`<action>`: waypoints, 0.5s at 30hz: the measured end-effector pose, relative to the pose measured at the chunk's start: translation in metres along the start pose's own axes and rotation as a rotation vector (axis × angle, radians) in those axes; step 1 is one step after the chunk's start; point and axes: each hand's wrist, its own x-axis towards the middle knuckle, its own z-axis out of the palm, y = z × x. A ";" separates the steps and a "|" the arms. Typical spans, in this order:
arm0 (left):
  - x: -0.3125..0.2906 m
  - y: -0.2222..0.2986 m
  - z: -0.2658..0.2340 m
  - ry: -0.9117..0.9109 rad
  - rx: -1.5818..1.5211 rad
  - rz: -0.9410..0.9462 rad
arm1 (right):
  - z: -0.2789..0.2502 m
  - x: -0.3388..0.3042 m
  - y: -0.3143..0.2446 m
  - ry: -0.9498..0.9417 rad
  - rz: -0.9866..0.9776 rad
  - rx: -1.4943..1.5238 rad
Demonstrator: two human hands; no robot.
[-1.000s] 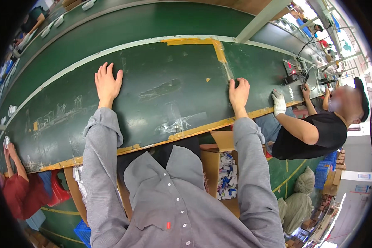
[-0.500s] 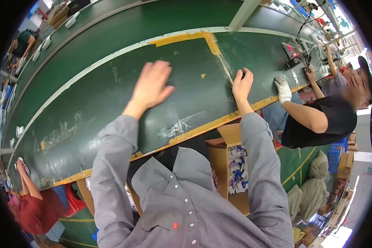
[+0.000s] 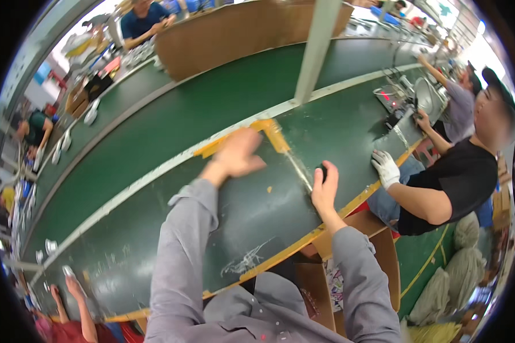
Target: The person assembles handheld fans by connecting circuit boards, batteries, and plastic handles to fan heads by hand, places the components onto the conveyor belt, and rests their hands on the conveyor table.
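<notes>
My left hand [image 3: 238, 153] reaches over the dark green worktop [image 3: 180, 197], near the yellow tape [image 3: 272, 132] stuck along its far edge. Nothing shows in its grasp; the thumb stands apart from the fingers, which are smeared by motion. My right hand [image 3: 325, 193] rests on its side by a pale seam [image 3: 298, 170] across the worktop. Its fingers and thumb curl around a small black object [image 3: 324, 172], mostly hidden, whose kind I cannot make out.
To the right, a co-worker's white-gloved hand [image 3: 386, 168] lies on the table beside a device with red lights [image 3: 390, 97]. A grey post [image 3: 315, 54] rises beyond the worktop. An open cardboard box [image 3: 315, 286] stands below the near edge. Another person's arms [image 3: 81, 297] reach in at left.
My left hand has moved away from me, toward the taped far edge. My view has tilted up, bringing in the far side. The right hand keeps its curled grip near the seam.
</notes>
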 end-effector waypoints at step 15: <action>-0.013 0.029 0.046 0.054 0.093 0.356 | 0.007 0.009 -0.007 -0.056 -0.018 0.019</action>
